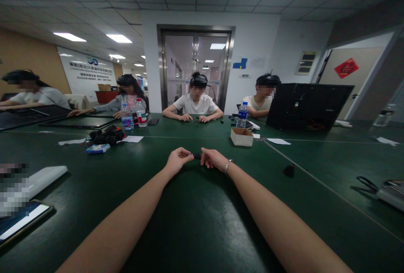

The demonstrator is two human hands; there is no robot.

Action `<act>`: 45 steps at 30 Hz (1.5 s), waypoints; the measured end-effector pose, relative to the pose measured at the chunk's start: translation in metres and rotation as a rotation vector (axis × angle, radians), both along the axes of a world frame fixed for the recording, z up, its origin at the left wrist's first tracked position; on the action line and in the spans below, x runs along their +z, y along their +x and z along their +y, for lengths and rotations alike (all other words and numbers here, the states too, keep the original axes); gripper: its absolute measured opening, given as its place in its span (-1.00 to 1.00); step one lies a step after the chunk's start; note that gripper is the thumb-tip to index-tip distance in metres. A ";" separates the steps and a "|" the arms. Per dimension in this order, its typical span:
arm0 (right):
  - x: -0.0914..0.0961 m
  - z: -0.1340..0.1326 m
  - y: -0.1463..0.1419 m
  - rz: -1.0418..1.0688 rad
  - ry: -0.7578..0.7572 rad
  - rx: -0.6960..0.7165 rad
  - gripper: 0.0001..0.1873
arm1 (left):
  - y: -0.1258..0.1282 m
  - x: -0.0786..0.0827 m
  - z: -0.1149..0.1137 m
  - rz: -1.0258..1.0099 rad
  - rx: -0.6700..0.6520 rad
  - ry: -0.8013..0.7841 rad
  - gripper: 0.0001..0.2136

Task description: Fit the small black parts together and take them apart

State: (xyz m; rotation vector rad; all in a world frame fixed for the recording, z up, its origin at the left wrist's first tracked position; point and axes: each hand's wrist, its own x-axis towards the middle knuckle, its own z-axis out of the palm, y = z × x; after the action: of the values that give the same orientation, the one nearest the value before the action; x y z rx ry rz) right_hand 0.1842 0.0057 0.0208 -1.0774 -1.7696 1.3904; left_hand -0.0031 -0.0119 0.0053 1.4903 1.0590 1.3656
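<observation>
My left hand [177,161] is closed, its thumb and forefinger pinched together over the green table [195,210]. A tiny light-grey piece shows at those fingertips. Between my two hands is a small black object [197,156], too small and dark for me to name. My right hand [214,159], with a silver bracelet [228,166] at the wrist, has its fingers bent around the right end of this object. Both hands are close together, and the fingers partly hide what lies between them.
A small open cardboard box [241,137] stands beyond my right hand, near a water bottle [243,115]. A black cone-shaped piece [289,170] lies farther right. A phone [25,222] rests at near left. Several people wearing headgear sit across the table, beside a black monitor [307,107].
</observation>
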 end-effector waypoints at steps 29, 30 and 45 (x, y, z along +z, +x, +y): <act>0.002 0.001 0.000 -0.029 -0.061 -0.030 -0.48 | 0.001 -0.001 0.000 -0.011 0.003 0.031 -0.69; 0.002 0.000 0.000 0.001 -0.064 -0.025 -0.53 | 0.001 -0.002 0.001 -0.012 0.009 0.034 -0.70; -0.001 0.001 0.005 0.050 -0.075 0.047 -0.60 | 0.002 0.001 -0.004 0.036 -0.015 0.033 -0.68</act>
State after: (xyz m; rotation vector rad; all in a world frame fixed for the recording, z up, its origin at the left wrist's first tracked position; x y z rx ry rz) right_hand 0.1895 0.0064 0.0197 -1.0369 -1.7290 1.5096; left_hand -0.0008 -0.0160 0.0067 1.5496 1.0503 1.3557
